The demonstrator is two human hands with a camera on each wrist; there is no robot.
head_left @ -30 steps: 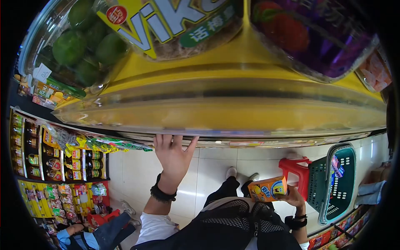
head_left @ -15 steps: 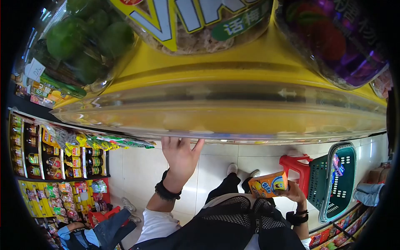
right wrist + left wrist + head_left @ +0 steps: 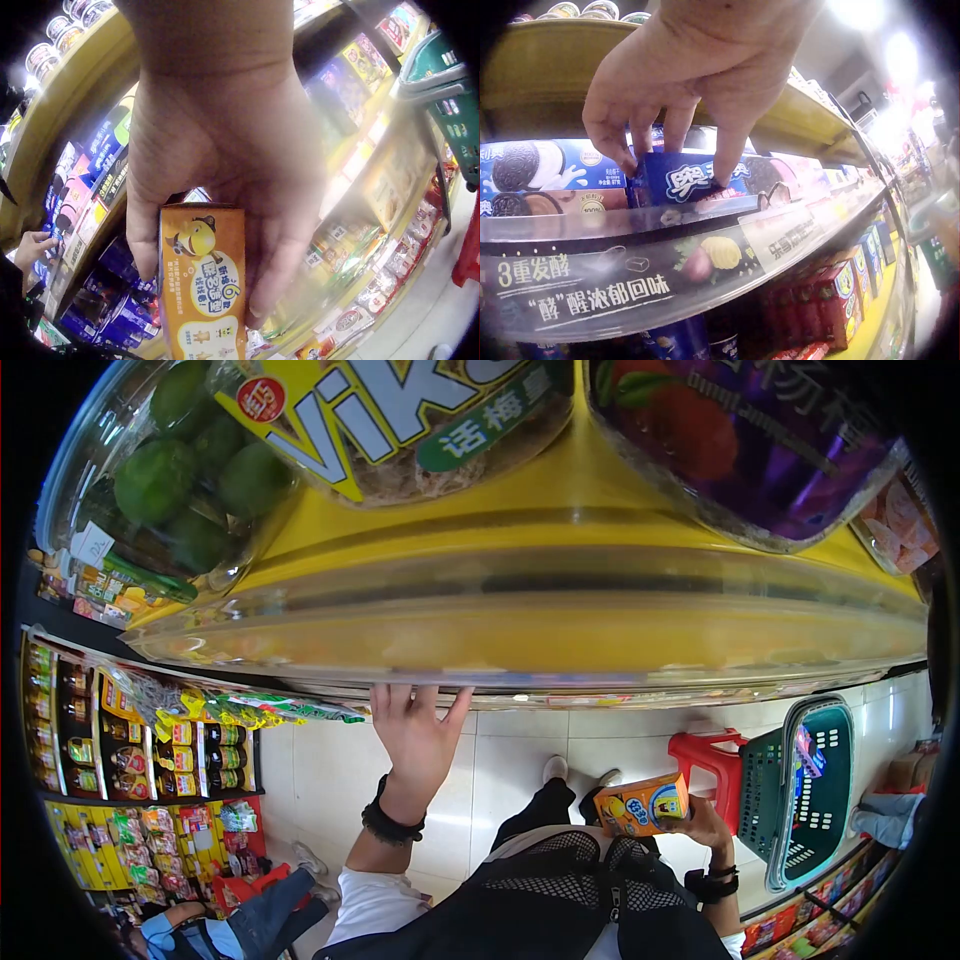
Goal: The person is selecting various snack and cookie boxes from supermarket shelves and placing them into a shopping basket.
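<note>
So this looks like the taking-hold step to me: the left hand (image 3: 694,79) has the blue box (image 3: 681,180) gripped, thumb on its front, fingers at its left end and going out of sight behind the top edge. That box sits right at the front edge of the shelf, behind the clear front rail (image 3: 630,277), with other cookie boxes (image 3: 544,166) just off its left end. I'd say the next move calls for keeping that pinch snug and raising the box enough to clear the rail, without bumping the yellow shelf above (image 3: 540,71). Meanwhile the right hand (image 3: 217,139) is wrapped around the orange box (image 3: 201,281), thumb and fingers on opposite sides, held in mid-air well away from the shelf edge, near the red stool (image 3: 705,765) and green basket (image 3: 788,785). Looks-wise, the blue one is deep blue with chunky white lettering, and its bottom is hidden by the rail; can't tell if it's tilted or if that's lens warp. The orange one has a yellow cartoon character, a big 6, a pale lettered panel and tiny snack pictures; no dents that I can spot.
</note>
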